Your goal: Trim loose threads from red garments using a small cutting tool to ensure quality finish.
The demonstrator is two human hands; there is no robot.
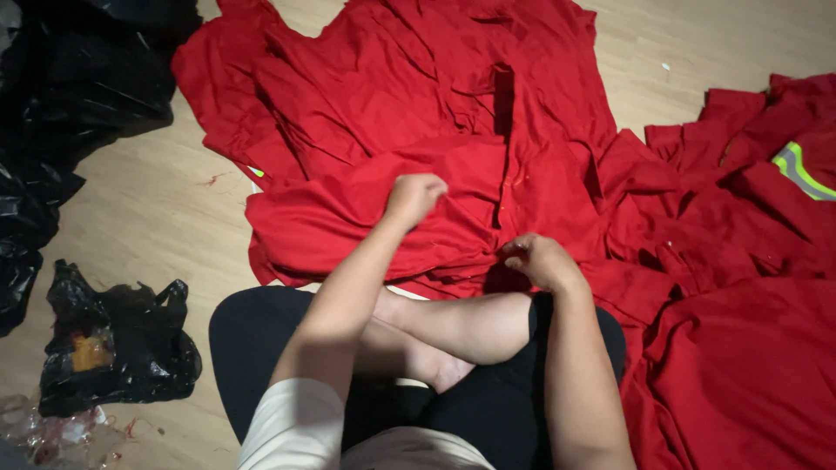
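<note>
A big heap of red cloth garments (409, 96) lies spread on the wooden floor in front of me. My left hand (414, 197) is closed on a fold of the top red garment (331, 218), pinching it up. My right hand (538, 259) grips the same garment's near edge beside a dark seam or opening. I sit cross-legged in black trousers (252, 335), a bare foot showing under my forearms.
More red garments (740, 348) are piled at the right, one with a grey and yellow reflective stripe (801, 171). A small black plastic bag (113, 344) lies at the lower left, larger black bags (61, 78) at the upper left. Clear wrappers (48, 431) sit in the bottom left corner.
</note>
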